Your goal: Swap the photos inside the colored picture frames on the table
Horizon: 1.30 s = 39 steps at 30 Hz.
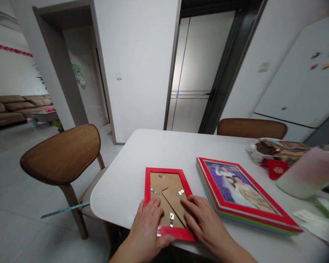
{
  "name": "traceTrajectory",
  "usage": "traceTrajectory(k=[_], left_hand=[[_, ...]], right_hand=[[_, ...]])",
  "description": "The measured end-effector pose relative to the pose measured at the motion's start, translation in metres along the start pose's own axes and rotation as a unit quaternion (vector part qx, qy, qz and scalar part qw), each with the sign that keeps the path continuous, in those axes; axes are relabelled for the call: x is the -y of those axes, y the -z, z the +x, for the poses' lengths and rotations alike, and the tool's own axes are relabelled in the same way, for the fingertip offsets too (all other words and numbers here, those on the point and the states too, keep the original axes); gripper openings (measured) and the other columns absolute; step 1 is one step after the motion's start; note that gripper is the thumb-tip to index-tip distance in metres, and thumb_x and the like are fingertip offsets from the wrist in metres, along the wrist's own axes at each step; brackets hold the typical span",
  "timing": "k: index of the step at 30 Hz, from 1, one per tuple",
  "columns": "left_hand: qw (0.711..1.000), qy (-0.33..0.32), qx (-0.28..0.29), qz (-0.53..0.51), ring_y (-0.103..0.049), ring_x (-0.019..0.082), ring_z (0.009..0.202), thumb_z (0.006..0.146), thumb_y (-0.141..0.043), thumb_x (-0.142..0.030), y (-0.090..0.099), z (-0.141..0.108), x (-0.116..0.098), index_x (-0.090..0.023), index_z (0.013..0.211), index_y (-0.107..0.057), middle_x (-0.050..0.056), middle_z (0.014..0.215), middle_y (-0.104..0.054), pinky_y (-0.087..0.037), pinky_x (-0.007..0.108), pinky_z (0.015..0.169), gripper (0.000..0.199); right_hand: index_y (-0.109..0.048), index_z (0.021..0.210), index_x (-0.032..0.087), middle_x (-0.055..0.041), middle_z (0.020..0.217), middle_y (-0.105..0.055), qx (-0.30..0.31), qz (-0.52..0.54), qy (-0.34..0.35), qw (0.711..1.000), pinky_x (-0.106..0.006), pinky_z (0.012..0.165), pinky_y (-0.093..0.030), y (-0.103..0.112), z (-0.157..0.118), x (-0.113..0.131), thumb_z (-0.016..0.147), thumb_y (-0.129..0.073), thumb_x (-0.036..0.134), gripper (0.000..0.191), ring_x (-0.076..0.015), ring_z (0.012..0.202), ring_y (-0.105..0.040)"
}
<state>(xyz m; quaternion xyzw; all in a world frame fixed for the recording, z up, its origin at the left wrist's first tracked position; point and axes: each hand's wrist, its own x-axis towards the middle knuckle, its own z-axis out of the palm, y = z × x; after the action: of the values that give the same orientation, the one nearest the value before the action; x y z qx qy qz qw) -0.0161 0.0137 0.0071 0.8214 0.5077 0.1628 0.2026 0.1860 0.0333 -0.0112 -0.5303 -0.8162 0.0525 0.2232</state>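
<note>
A red picture frame [168, 231] lies face down near the table's front edge, its brown backing board [171, 182] and metal turn clips showing. A dark slit outlines the stand flap in the board. My left hand [148, 227] grips the lower left side, fingers bent over the backing and thumb along the bottom edge. On the lower right side rests my right hand [205, 223], fingers curled onto the board and against the rim. The right thumb is hidden. To the right lies a stack of frames, topped by a red frame with a photo [235, 188] of people.
The white table [120, 182] has a rounded left corner. Wooden chairs stand at its left [65, 155] and far side [252, 128]. At the right are a pinkish-white bottle [304, 175], a red packet [278, 168], a plastic bag [254, 151] and tissues [315, 224].
</note>
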Motion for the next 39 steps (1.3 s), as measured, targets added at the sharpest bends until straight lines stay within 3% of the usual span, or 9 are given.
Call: traceTrajectory(k=[5, 10, 14, 19, 25, 30, 39], left_hand=[[1.0, -0.008, -0.001, 0.002, -0.031, 0.025, 0.12, 0.055, -0.072, -0.034, -0.003, -0.001, 0.004, -0.016, 0.089, -0.054, 0.013, 0.129, -0.038, -0.017, 0.046, 0.1, 0.043], [1.0, -0.007, -0.012, -0.002, -0.033, 0.024, 0.118, 0.058, -0.07, -0.034, -0.004, -0.004, 0.006, -0.017, 0.092, -0.053, 0.012, 0.128, -0.04, -0.02, 0.045, 0.1, 0.042], [1.0, -0.009, -0.019, -0.006, -0.034, 0.024, 0.118, 0.057, -0.07, -0.034, -0.004, -0.003, 0.006, -0.018, 0.087, -0.053, 0.011, 0.127, -0.041, -0.021, 0.044, 0.099, 0.038], [1.0, -0.027, -0.012, -0.001, -0.034, 0.025, 0.117, 0.056, -0.072, -0.033, -0.004, -0.002, 0.013, -0.017, 0.081, -0.054, 0.013, 0.127, -0.041, -0.022, 0.045, 0.098, 0.035], [0.999, -0.044, -0.029, -0.006, -0.035, 0.025, 0.117, 0.054, -0.073, -0.032, -0.007, -0.002, 0.02, -0.018, 0.079, -0.053, 0.011, 0.125, -0.043, -0.025, 0.044, 0.097, 0.035], [0.998, -0.046, -0.039, -0.025, -0.037, 0.025, 0.115, 0.054, -0.073, -0.033, -0.009, -0.002, 0.023, -0.019, 0.076, -0.053, 0.01, 0.124, -0.045, -0.027, 0.043, 0.096, 0.033], [0.998, -0.039, -0.038, -0.044, -0.038, 0.023, 0.115, 0.051, -0.075, -0.032, -0.007, -0.004, 0.026, -0.019, 0.076, -0.053, 0.009, 0.123, -0.046, -0.027, 0.039, 0.097, 0.035]], right_hand=[[-0.058, 0.097, 0.018, -0.0115, 0.095, -0.051, -0.003, -0.077, -0.039, 0.996, -0.037, 0.075, -0.039, 0.0, 0.029, 0.0, 0.079, -0.037, 0.027, 0.029, -0.0221, 0.085, -0.046], [-0.061, 0.078, 0.016, -0.0104, 0.09, -0.052, 0.009, -0.067, -0.035, 0.997, -0.034, 0.078, -0.038, 0.002, 0.031, 0.002, 0.08, -0.037, 0.027, 0.027, -0.021, 0.085, -0.045], [-0.061, 0.084, 0.015, -0.0113, 0.098, -0.052, 0.002, -0.053, -0.025, 0.998, -0.034, 0.082, -0.038, 0.002, 0.023, -0.003, 0.079, -0.037, 0.026, 0.027, -0.0213, 0.092, -0.045], [-0.055, 0.105, 0.013, -0.0144, 0.111, -0.049, -0.001, -0.066, -0.009, 0.998, -0.04, 0.086, -0.036, -0.003, 0.01, -0.003, 0.078, -0.039, 0.03, 0.035, -0.0247, 0.101, -0.043], [-0.052, 0.109, 0.032, -0.0052, 0.12, -0.045, 0.067, -0.018, 0.118, 0.991, -0.043, 0.088, -0.033, 0.002, -0.004, 0.027, 0.079, -0.041, 0.031, 0.031, -0.0234, 0.109, -0.038], [-0.052, 0.108, 0.034, -0.0054, 0.119, -0.046, 0.096, -0.011, 0.129, 0.987, -0.045, 0.085, -0.033, 0.007, -0.004, 0.034, 0.079, -0.041, 0.03, 0.031, -0.0247, 0.106, -0.038], [-0.065, 0.075, 0.03, -0.0033, 0.095, -0.054, 0.107, 0.06, 0.074, 0.99, -0.035, 0.074, -0.035, -0.002, 0.025, 0.034, 0.071, -0.054, 0.025, 0.012, -0.0188, 0.09, -0.046]])
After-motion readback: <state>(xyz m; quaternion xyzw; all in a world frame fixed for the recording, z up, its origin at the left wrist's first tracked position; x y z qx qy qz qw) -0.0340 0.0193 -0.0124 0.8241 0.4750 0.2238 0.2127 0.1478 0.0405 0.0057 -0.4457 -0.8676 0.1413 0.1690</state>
